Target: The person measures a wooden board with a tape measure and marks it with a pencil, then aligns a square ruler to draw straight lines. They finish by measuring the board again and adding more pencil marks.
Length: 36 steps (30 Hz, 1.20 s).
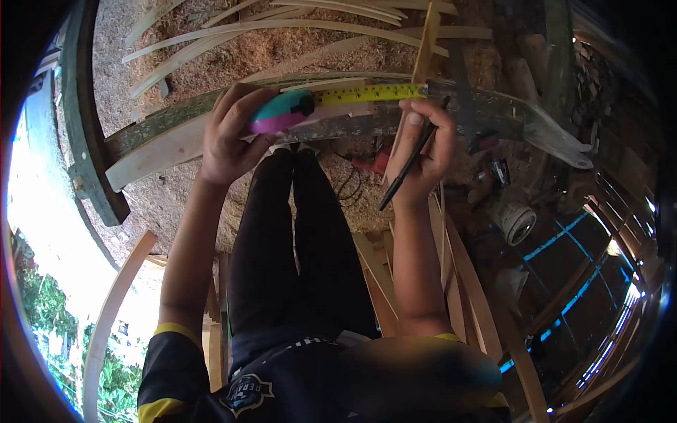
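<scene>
The left hand has its fingers wrapped around a teal and pink tape measure, its yellow blade drawn out over the pale board. The right hand, near the blade's end, grips a black pen and a thin wooden strip. Shavings cover the floor beyond.

Pale smooth wood board; glossy plastic-looking tape case.
</scene>
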Tool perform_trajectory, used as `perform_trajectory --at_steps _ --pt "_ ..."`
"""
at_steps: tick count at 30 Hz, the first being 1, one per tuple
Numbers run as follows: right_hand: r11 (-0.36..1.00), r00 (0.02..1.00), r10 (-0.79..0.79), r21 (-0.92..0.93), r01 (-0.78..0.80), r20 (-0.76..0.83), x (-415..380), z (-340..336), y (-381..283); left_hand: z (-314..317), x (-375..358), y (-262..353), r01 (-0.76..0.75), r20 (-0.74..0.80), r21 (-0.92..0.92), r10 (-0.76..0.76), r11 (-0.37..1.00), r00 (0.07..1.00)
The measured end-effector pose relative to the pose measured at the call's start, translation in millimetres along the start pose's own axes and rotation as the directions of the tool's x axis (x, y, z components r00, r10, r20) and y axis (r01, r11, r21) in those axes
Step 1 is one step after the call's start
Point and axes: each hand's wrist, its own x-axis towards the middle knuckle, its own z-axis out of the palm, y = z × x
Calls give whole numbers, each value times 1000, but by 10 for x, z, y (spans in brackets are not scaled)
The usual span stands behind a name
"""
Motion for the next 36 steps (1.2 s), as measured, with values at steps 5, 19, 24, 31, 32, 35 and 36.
perform_trajectory --at_steps 5,19,24,31,32,35,36 --pt "979 983 174 -118 -165 67 -137 -543 -648 -191 -28 666 118 -123 -27 -120 993 985" --pt "986 987 160 48 -158 -27 -869 -1291 -2030 -809 -1019 2422 429 -29 -762 -687 485 726" --pt "971 985 167 169 -171 36 -1124 -1180 -2689 -1125 -1155 2776 466 -16 -752 -720 466 694" --pt "976 990 138 175 -133 -19 -1787 -996 -3419 -1584 -1585 2954 471 157 -865 -797 175 584" --pt "967 985 174 193 -166 -25 -1942 -955 -3498 -1616 -1709 2918 504 206 -847 -772 167 602" --pt "953 978 206 235 -192 -35 -2275 -840 -3663 -1730 -1898 2949 542 328 -836 -714 85 618" --pt "943 974 226 255 -212 -26 -2409 -813 -3697 -1740 -1980 2966 557 409 -830 -692 -11 595"
